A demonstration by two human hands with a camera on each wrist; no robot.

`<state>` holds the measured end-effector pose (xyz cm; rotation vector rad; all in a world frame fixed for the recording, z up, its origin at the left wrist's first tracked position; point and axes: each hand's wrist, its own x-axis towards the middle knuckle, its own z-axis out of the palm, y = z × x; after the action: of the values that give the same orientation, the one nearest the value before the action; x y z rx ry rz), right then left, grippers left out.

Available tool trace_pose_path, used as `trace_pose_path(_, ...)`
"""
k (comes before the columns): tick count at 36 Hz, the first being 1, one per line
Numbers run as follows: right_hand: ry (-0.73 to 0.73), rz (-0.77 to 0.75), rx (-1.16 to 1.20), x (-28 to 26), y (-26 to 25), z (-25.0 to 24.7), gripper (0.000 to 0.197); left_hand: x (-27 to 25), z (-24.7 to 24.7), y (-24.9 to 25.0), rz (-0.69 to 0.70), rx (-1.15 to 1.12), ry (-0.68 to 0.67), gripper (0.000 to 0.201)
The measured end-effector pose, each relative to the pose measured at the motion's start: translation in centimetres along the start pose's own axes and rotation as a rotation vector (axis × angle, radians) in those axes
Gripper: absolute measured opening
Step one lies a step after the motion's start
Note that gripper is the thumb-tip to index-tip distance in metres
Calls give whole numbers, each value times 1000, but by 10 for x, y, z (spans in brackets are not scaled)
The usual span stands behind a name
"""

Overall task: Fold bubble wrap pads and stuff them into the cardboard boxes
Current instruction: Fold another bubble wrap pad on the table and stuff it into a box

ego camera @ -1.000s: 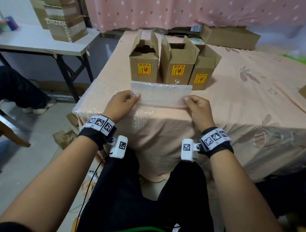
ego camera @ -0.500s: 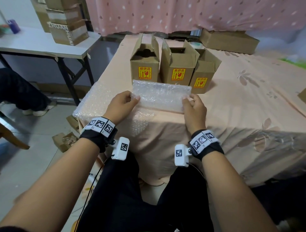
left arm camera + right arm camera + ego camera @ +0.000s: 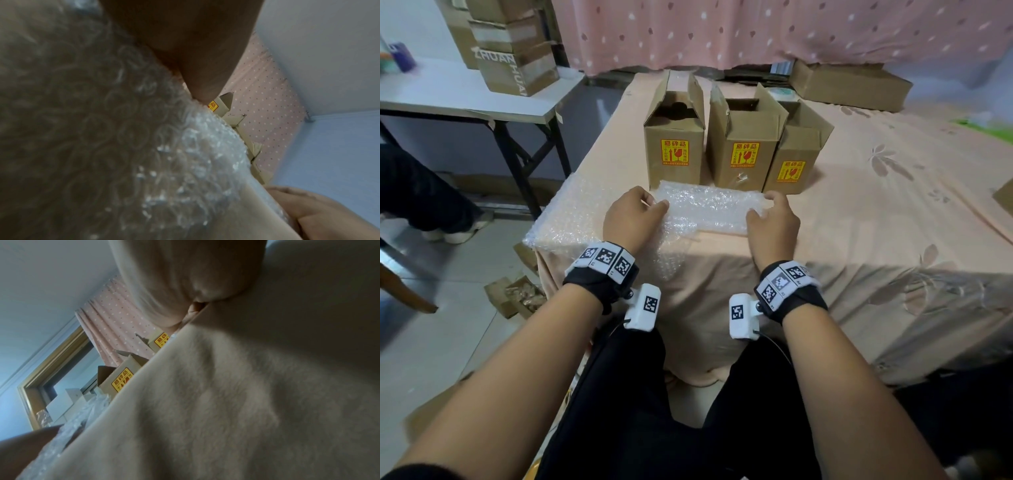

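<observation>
A folded bubble wrap pad (image 3: 709,212) lies across the table's near end, just in front of three open cardboard boxes (image 3: 743,144) with yellow stickers. My left hand (image 3: 650,205) pinches the pad's left end, thumb on top. My right hand (image 3: 765,207) grips the right end with curled fingers. In the left wrist view the bubble wrap (image 3: 185,162) fills the frame under my thumb (image 3: 201,73). The right wrist view shows mostly tablecloth (image 3: 246,402), with the boxes (image 3: 123,379) behind it.
More bubble wrap sheets (image 3: 571,212) lie under the pad and hang over the table's left corner. A flat brown box (image 3: 849,84) sits at the back right. A white side table (image 3: 465,92) with stacked cartons stands at the left. Small boxes (image 3: 517,296) lie on the floor.
Both hands have moved forward, rolling the pad over itself toward the boxes. The pad is now narrower and thicker and lies close to the box fronts.
</observation>
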<state>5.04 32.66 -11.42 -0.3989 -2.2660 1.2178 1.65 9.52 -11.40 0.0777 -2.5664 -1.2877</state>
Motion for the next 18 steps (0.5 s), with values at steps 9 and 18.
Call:
trace_pose_path(9,-48,-91,-288,6,-8,5,35,-7,-3,6,6,20,13,25)
trace_pose_path(18,-67,-229,-503,10,2,11,25,-8,-9,-2,153,78,-70,47)
